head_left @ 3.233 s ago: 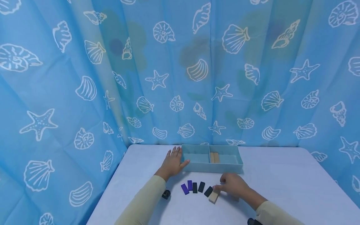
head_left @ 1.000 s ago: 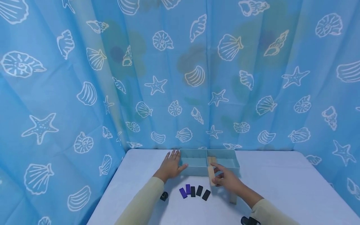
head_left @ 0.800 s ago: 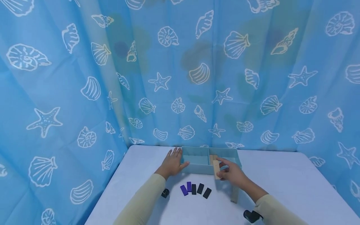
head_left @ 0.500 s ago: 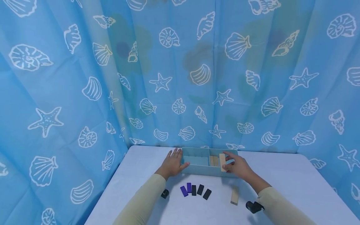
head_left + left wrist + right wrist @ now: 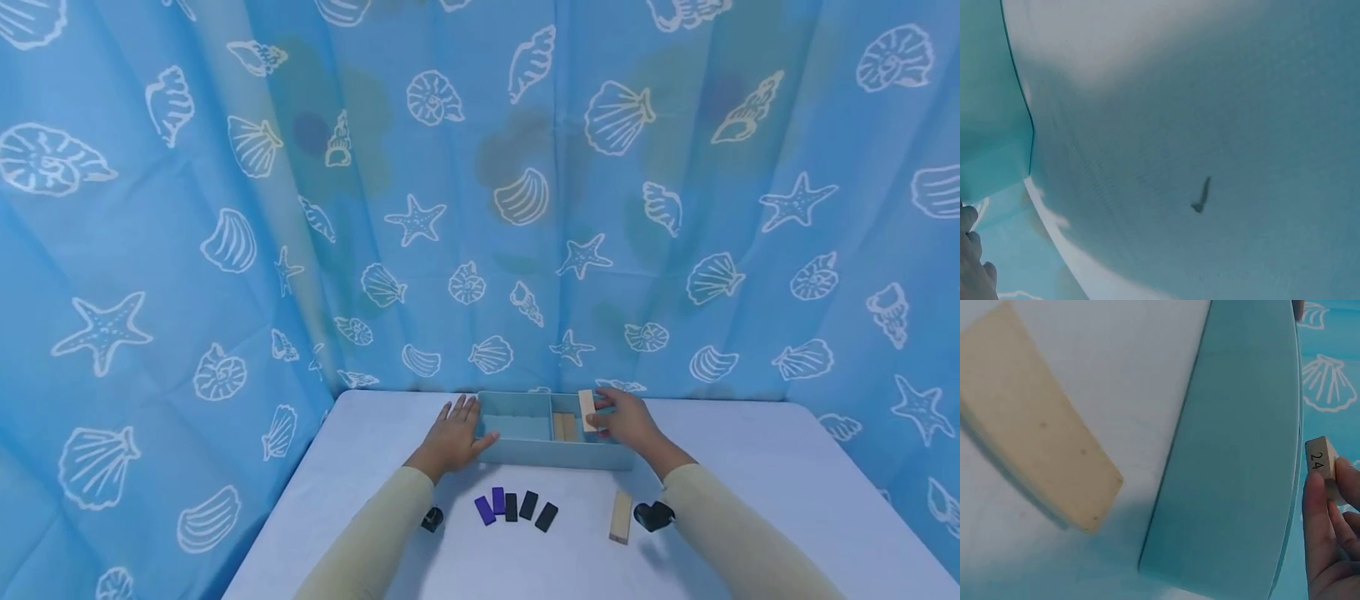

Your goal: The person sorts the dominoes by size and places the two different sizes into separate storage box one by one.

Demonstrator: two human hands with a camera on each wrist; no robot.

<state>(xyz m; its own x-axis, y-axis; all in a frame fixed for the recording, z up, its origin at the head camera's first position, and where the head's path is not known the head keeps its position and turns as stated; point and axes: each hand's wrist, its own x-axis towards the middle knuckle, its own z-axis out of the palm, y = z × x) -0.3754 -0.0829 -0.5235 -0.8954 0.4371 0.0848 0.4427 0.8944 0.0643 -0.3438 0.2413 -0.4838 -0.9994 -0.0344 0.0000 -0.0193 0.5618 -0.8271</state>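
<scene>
wooden block [image 5: 587, 411]: pinched between thumb and fingertips of your right hand [image 5: 628, 419], over the tray [image 5: 551, 455].
left hand [image 5: 452, 438]: your fingers spread, touching the tray.

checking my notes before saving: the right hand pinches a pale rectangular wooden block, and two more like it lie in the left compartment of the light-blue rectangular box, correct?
Not quite: the two other pale rectangular wooden blocks lie in the right compartment of the light-blue rectangular box, as the head view shows. The right hand does pinch a third block.
</scene>
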